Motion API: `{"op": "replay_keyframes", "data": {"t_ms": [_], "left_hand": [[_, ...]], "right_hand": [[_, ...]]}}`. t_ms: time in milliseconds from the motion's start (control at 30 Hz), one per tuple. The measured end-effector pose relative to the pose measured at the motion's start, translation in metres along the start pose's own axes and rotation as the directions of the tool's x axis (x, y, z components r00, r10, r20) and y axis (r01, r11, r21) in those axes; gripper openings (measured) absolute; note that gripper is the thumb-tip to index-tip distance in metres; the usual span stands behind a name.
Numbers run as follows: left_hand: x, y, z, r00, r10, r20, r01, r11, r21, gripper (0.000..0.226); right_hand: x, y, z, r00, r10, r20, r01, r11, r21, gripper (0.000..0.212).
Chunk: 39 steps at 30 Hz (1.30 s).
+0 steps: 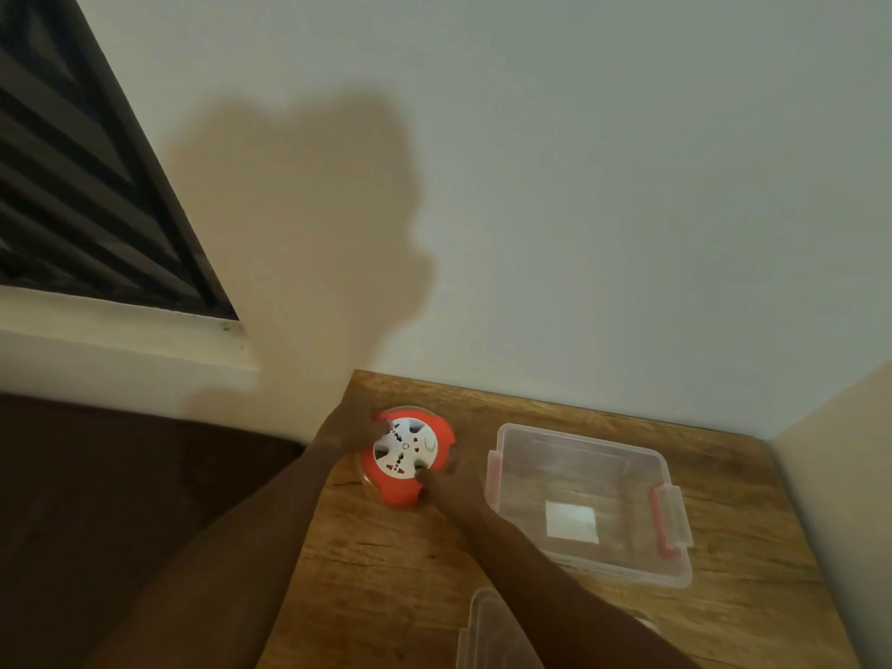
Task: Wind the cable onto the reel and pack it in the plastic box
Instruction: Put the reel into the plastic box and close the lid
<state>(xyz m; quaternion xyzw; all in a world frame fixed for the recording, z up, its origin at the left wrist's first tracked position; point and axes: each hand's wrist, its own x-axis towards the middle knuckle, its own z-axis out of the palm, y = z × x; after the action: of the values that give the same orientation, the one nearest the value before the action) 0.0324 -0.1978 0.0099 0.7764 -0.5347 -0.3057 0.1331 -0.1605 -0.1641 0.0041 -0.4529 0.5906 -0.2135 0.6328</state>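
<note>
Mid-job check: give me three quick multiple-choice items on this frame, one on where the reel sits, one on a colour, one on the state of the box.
1. Where does the reel sit?
A. On the wooden table, left of the plastic box
B. Inside the plastic box
C. On the lid

2. What colour is the reel's outer body?
A. Blue
B. Orange-red, with a white face
C. Black

3. What state is the plastic box in?
A. Shut and latched
B. Open, with the reel packed in it
C. Open, with no reel in it

Answers:
1 A: the reel lies on the wood beside the box, with the left hand and right hand on it.
2 B: an orange-red rim rings the white socket face.
3 C: the box has no lid on; the lid lies nearer the camera.
</note>
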Motion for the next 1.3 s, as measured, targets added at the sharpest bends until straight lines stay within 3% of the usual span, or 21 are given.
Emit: {"op": "replay_keyframes", "data": {"t_ms": [100,200,367,500,667,833,967,1033,1100,1300], "left_hand": [[0.001,-0.011,0.003,0.995,-0.058,0.087,0.066,0.993,-0.098,0.031],[-0.011,-0.019,-0.004,0.992,-0.066,0.104,0.092,0.960,-0.265,0.035],[-0.033,-0.013,-0.032,0.994,0.019,-0.111,-0.056,0.938,-0.342,0.034],[-0.054,0.033,-0.069,0.958,0.155,-0.241,-0.238,0.901,-0.364,0.032],[-0.080,0.123,-0.064,0.896,0.323,-0.304,-0.408,0.870,-0.277,0.038],[-0.093,0.203,-0.002,0.885,0.367,-0.287,-0.437,0.867,-0.239,0.031],[-0.104,0.230,0.049,0.911,0.364,-0.194,-0.400,0.894,-0.202,0.027],[-0.106,0.230,0.068,0.933,0.351,-0.080,-0.359,0.920,-0.155,0.040],[-0.107,0.224,0.083,0.946,0.323,0.011,-0.312,0.922,-0.229,0.053],[-0.108,0.199,0.115,0.985,0.165,0.047,-0.138,0.927,-0.348,0.056]], "right_hand": [[0.005,0.003,0.003,0.995,0.102,-0.015,-0.098,0.983,0.158,0.062],[0.002,0.002,0.006,0.991,0.132,0.009,-0.132,0.977,0.170,0.065],[-0.016,-0.016,0.008,0.999,0.025,0.044,-0.033,0.982,0.185,0.070],[-0.050,-0.043,-0.027,0.989,-0.093,0.119,0.056,0.958,0.282,0.052],[-0.089,-0.056,-0.112,0.932,-0.354,-0.084,0.361,0.929,0.086,0.054],[-0.105,-0.045,-0.206,0.897,-0.364,-0.249,0.363,0.930,-0.051,0.054],[-0.109,-0.023,-0.253,0.909,-0.352,-0.222,0.323,0.933,-0.156,0.056],[-0.106,-0.012,-0.265,0.912,-0.358,-0.201,0.313,0.923,-0.225,0.053],[-0.100,-0.005,-0.269,0.923,-0.346,-0.168,0.280,0.904,-0.322,0.056],[-0.075,0.004,-0.263,0.938,-0.340,-0.066,0.215,0.721,-0.659,0.062]]}}
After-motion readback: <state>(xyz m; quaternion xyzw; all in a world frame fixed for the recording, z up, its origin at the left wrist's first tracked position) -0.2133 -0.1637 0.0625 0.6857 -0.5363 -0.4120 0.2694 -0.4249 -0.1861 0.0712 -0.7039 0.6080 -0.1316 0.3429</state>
